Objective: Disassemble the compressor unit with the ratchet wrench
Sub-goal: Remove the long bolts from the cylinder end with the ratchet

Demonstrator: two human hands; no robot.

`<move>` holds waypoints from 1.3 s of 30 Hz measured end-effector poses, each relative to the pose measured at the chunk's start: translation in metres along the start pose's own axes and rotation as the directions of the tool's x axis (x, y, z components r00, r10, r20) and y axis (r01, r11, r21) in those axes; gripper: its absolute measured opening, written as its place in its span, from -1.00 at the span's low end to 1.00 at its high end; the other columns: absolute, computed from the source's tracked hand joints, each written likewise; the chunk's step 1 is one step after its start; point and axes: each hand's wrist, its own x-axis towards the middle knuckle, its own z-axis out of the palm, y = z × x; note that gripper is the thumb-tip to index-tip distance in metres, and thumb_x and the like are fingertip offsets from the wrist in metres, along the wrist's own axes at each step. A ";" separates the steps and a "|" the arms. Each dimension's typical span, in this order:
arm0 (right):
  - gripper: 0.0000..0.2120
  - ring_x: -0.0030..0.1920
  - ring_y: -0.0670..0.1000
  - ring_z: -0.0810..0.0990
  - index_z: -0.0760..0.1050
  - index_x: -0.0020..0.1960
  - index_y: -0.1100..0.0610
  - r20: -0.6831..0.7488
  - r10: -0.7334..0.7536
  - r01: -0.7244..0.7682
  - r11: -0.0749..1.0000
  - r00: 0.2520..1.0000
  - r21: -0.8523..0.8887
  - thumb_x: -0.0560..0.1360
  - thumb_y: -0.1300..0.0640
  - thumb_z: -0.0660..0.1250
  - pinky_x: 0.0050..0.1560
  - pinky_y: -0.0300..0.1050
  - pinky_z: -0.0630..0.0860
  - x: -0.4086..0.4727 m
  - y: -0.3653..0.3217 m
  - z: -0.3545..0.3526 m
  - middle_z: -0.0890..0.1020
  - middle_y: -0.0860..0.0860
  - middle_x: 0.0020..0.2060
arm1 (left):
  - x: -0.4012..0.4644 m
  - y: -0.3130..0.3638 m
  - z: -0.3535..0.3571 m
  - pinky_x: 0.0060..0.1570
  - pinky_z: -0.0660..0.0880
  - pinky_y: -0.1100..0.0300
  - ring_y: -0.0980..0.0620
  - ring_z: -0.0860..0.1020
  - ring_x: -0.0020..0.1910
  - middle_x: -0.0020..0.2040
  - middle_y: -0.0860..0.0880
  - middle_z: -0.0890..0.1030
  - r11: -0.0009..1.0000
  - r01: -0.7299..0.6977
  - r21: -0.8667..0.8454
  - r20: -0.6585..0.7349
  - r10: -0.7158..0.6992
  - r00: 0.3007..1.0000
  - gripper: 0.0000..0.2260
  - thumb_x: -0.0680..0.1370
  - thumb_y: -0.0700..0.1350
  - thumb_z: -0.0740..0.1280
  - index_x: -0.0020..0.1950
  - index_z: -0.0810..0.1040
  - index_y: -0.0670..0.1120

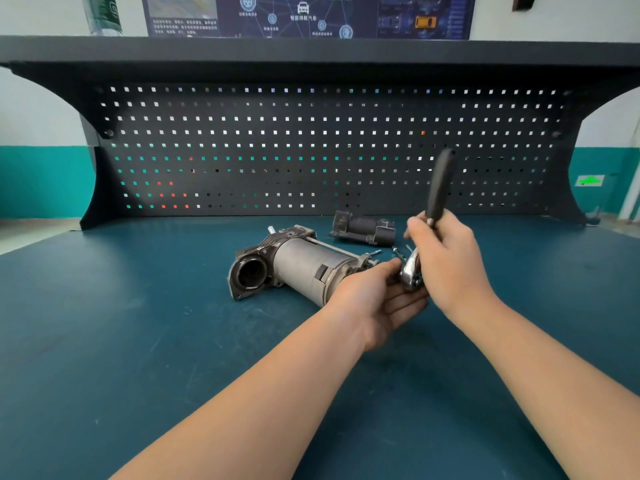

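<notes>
The grey compressor unit point(294, 265) lies on its side on the blue bench, its round opening facing left and long bolts running along its top. My right hand point(446, 261) grips the ratchet wrench point(437, 192) low on its black handle, which points up and away. The chrome ratchet head point(410, 270) sits at the unit's right end. My left hand point(377, 303) lies palm up under that end, fingers curled around the ratchet head and the socket area, which they partly hide.
A dark detached part point(363, 227) lies behind the unit near the pegboard point(311, 147). Small loose bolts point(398, 251) lie between it and my right hand. The blue bench top point(138, 323) spreads wide to the left and right.
</notes>
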 end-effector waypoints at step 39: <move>-0.86 -0.39 -0.09 0.44 0.41 -0.20 0.00 0.161 -0.222 0.241 0.964 0.962 -0.109 0.52 0.00 0.22 -0.30 -0.13 0.40 -0.006 -0.008 -0.007 0.50 -0.12 -0.45 | 0.001 -0.003 -0.001 -0.33 0.62 0.21 0.04 0.65 -0.41 -0.37 -0.08 0.66 0.998 -0.007 0.057 0.012 0.006 1.000 -0.79 0.58 -0.06 0.27 -0.12 0.58 -0.16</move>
